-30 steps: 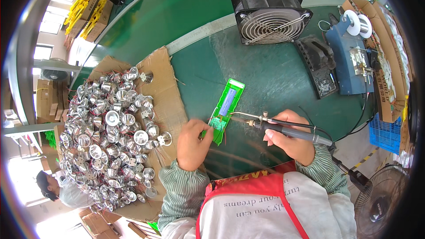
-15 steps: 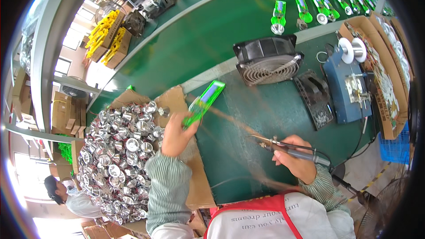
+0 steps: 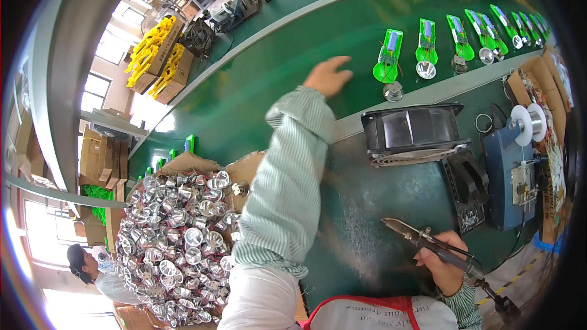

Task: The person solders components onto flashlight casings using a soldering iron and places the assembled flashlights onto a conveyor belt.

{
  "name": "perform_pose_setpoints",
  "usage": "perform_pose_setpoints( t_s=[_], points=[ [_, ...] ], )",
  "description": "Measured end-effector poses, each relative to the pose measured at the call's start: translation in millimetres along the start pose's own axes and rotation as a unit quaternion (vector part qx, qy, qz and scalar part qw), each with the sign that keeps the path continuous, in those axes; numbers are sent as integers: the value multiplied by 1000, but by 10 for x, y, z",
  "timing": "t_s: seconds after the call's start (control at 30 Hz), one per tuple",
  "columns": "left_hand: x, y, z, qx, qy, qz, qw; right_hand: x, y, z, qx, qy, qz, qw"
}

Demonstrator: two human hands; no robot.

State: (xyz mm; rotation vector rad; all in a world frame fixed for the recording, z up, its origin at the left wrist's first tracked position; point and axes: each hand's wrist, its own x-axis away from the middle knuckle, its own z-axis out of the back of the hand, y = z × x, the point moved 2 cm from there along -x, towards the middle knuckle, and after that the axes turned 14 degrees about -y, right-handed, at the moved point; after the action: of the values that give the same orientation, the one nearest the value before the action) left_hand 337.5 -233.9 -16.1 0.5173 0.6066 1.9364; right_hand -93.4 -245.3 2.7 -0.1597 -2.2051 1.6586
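Note:
My left hand [image 3: 330, 77] reaches out over the green conveyor belt [image 3: 263, 55], its fingers apart and holding nothing. Nearest to it lies a green plastic shell [image 3: 387, 61] with a blue cell and wires, a silver reflector cup [image 3: 393, 91] at its near end. In my right hand [image 3: 445, 274] is a soldering iron [image 3: 431, 245], held over the dark green worktop with its tip pointing left and away from me. Under my left arm, a large heap of silver reflector cups [image 3: 177, 250] with wires sits on cardboard.
Several more green shells [image 3: 426, 40] line the belt to the right. A black fan [image 3: 413, 131], a black iron stand [image 3: 465, 189], a blue solder feeder [image 3: 504, 171] with a wire spool [image 3: 529, 123], and a cardboard box [image 3: 553, 116] of parts stand at right. Another person [image 3: 110, 278] is at far left.
My left hand has moved from beside the reflector heap out over the belt and let go of the green shell. One more shell lies at the row's left end. The view has shifted.

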Motion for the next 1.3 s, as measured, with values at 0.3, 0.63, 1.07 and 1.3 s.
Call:
perform_pose_setpoints(
  t_s=[0.3, 0.63, 1.07, 1.3],
  points=[
    [1899, -2333, 1537, -321, 35, 654, 684, -132, -12, 59, -5, 55, -18, 998],
    [2494, -3663, 1669, -243, -22, 719, 650, -176, -5, 113, 63, 109, 38, 991],
    [1627, -1555, 1690, -277, 22, 354, 893, -142, -39, -8, 43, 61, 50, 996],
    [1855, 661, 381, -152, -147, 157, 965, 31, -102, -36, 80, 47, 59, 994]
  ],
)
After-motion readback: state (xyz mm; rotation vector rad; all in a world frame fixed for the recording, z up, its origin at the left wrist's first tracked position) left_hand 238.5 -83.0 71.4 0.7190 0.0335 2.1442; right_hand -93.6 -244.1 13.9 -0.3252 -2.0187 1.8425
